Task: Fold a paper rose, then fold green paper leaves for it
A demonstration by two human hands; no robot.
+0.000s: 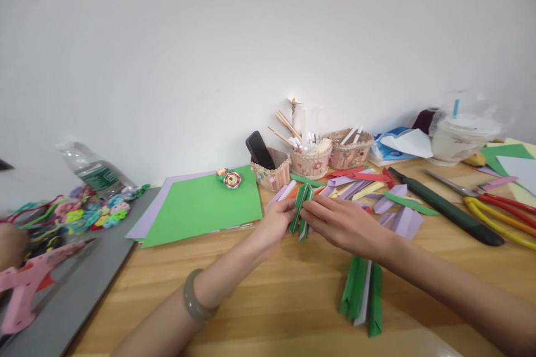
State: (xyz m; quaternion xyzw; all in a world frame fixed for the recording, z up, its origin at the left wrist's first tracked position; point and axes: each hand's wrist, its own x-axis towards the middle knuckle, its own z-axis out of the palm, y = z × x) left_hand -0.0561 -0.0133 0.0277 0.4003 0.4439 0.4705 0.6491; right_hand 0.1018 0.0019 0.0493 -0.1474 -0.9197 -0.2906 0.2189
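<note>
Just above the wooden table, a folded green paper piece (300, 213) with pale inner edges is held between both hands. My left hand (274, 226) pinches its left side, with a bangle around that wrist. From the right, the fingers of my right hand (335, 220) close on its other side. Below my right forearm lie several folded green paper strips (355, 290) with a white one among them. Behind the hands is a loose pile of purple, red, yellow and green folded paper strips (347, 183).
Green and purple sheets (209, 206) lie left, under small rolled flowers (231, 179). Decorated baskets (310, 164) stand along the wall, one holding a phone (259, 150). A black cutter (446, 209), scissors (481, 195) and lidded cup (456, 136) sit right; a pink glue gun (31, 281) left.
</note>
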